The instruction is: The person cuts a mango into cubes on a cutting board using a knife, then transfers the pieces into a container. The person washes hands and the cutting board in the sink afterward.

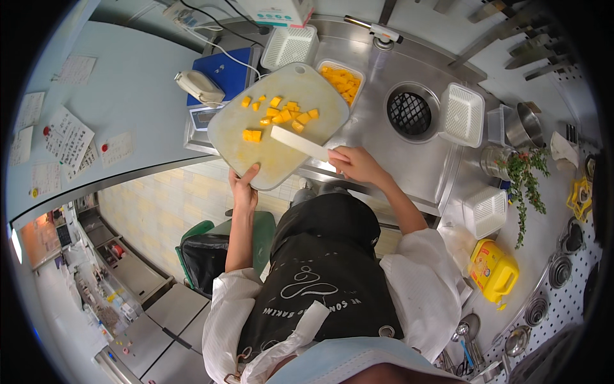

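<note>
My left hand (244, 187) grips the near edge of a pale plastic cutting board (240, 158), its thumb on top. Orange fruit cubes (283, 114), perhaps mango, lie scattered over the board's middle and far part. My right hand (352, 163) is closed on the handle of a knife with a whitish blade (300, 143). The blade lies over the right part of the board, its tip close to the cubes. Beyond the board's right corner, a white plastic basket (363, 79) holds many more orange pieces, partly hidden by the board.
An empty white basket (290, 45), a blue-topped scale (228, 72) and a gas torch (379, 31) stand beyond the board. Right are a round drain opening (411, 111), more white baskets (463, 115) and a yellow jug (494, 271). A lined green bin (264, 240) stands below left.
</note>
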Demonstrator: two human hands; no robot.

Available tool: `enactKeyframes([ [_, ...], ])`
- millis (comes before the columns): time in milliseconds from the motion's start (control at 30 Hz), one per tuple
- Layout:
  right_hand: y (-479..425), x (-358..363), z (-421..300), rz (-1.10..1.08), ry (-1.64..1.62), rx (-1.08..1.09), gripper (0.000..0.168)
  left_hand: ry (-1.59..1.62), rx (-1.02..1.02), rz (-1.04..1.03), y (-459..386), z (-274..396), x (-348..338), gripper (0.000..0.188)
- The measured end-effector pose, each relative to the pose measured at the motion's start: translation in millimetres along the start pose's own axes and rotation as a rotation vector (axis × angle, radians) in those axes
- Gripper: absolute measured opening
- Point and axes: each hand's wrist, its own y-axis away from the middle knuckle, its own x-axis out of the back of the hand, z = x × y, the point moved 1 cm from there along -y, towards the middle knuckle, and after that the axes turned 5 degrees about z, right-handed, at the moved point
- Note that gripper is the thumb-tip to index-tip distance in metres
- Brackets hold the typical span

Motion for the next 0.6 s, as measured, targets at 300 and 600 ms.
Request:
enactKeyframes([
  [300,-25.1,35.4,49.4,0.205,-0.036,-0.108,0.023,-0.005,-0.01,-0.025,0.3,-3.8,-2.8,0.045],
  [600,-50.7,62.3,69.6,0.441,-0.045,-0.267,0.027,0.006,0.0,0.0,-2.0,-8.2,3.4,0.047],
])
